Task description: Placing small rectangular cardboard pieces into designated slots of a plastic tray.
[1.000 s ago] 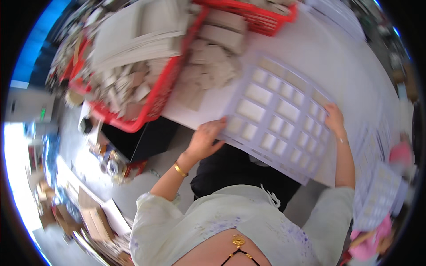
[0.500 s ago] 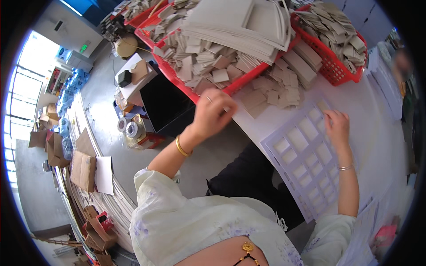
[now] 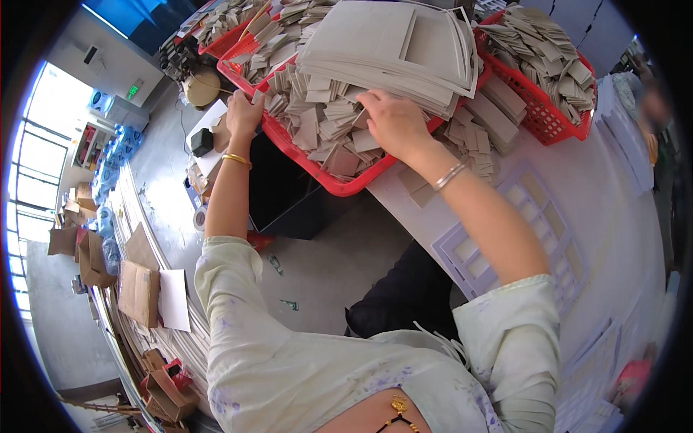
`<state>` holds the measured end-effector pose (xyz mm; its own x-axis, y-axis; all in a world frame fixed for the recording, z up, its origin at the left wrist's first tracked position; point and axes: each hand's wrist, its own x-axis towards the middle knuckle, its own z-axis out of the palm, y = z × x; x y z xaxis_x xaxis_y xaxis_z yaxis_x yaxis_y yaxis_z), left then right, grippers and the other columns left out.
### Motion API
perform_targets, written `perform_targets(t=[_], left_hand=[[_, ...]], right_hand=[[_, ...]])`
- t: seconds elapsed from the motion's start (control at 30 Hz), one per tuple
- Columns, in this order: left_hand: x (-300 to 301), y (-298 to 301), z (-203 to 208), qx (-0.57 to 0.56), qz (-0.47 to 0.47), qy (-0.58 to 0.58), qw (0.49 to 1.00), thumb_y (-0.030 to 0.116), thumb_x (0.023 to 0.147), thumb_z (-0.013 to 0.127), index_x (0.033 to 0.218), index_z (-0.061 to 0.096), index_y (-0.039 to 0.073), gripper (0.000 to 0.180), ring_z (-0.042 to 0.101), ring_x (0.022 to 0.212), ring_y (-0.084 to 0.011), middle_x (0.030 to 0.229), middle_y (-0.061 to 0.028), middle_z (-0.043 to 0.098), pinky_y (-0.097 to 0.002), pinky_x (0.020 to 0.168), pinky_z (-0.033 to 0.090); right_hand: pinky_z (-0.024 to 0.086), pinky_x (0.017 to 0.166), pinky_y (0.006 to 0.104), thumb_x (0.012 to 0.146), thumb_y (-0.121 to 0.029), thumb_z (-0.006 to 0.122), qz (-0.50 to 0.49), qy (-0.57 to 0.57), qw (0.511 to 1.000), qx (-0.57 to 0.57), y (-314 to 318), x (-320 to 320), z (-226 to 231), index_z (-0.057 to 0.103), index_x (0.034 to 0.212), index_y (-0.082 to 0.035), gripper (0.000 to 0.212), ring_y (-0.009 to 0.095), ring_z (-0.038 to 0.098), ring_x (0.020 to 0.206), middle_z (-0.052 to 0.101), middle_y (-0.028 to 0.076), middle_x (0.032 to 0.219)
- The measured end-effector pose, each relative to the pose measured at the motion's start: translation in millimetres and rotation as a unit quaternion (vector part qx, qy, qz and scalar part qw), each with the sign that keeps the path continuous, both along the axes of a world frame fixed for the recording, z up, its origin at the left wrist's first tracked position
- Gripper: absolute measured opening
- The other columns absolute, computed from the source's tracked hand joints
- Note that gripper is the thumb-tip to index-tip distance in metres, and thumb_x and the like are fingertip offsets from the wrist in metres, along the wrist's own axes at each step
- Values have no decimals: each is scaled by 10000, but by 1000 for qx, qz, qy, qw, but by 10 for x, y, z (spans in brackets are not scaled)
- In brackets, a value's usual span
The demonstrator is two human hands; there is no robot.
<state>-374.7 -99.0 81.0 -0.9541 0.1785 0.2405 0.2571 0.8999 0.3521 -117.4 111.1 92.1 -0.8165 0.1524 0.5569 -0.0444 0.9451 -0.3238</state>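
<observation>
My left hand (image 3: 245, 113) is closed around the left corner of the large red plastic basket (image 3: 348, 187). That basket is heaped with small grey cardboard pieces (image 3: 309, 128), and a stack of larger grey cardboard sheets (image 3: 354, 32) lies on top. Over the pieces, just below the stack, my right hand (image 3: 395, 124) reaches in with thumb and forefinger apart; its other fingers are partly hidden. Under my right forearm, a white frame sheet with rows of rectangular openings (image 3: 534, 184) rests on the white table (image 3: 613, 216).
Another red basket (image 3: 538, 108) full of cardboard pieces stands at the right, with loose pieces (image 3: 469, 144) between the baskets. A black box-shaped object (image 3: 278, 180) is below the basket's left side. Cartons (image 3: 138, 292) and long white strips line the left.
My left hand has moved up and left to the basket's corner. My right hand has left the frame sheet for the cardboard pieces. The basket's near edge has shifted toward me.
</observation>
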Motion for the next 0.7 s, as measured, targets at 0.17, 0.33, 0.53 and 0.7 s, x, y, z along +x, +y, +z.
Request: perform_targets(t=[0.17, 0.33, 0.53, 0.7], left_hand=[[-19, -7, -84, -14, -103, 148, 983, 342, 800, 701, 876, 595, 30, 339, 603, 942, -310, 929, -147, 612, -405, 793, 482], [-28, -40, -185, 239, -139, 113, 954, 277, 838, 705, 867, 625, 21, 270, 588, 728, -182, 755, -59, 603, -305, 658, 470], [244, 154, -90, 393, -189, 49, 899, 219, 905, 659, 879, 625, 13, 210, 504, 551, -49, 643, 28, 571, -210, 511, 405], [984, 311, 277, 482, -268, -98, 828, 113, 935, 596, 913, 612, 16, 101, 546, 529, -45, 668, 1, 589, -181, 438, 375]], right_hand=[[529, 676, 436, 815, -42, 535, 0, -113, 993, 21, 30, -128, -165, 603, 907, -58, 115, 321, 652, 827, 629, 119, 898], [526, 675, 423, 800, -34, 549, 6, -103, 994, 29, 88, 52, -40, 588, 872, -53, 84, 318, 645, 802, 626, 117, 862], [487, 618, 391, 838, -93, 590, 38, 19, 995, -94, 147, 472, 125, 595, 886, -67, 56, 288, 612, 695, 634, 83, 841], [482, 598, 337, 827, -57, 625, 55, 61, 972, -221, 165, 837, 149, 606, 916, -49, 91, 241, 616, 675, 629, 78, 825]])
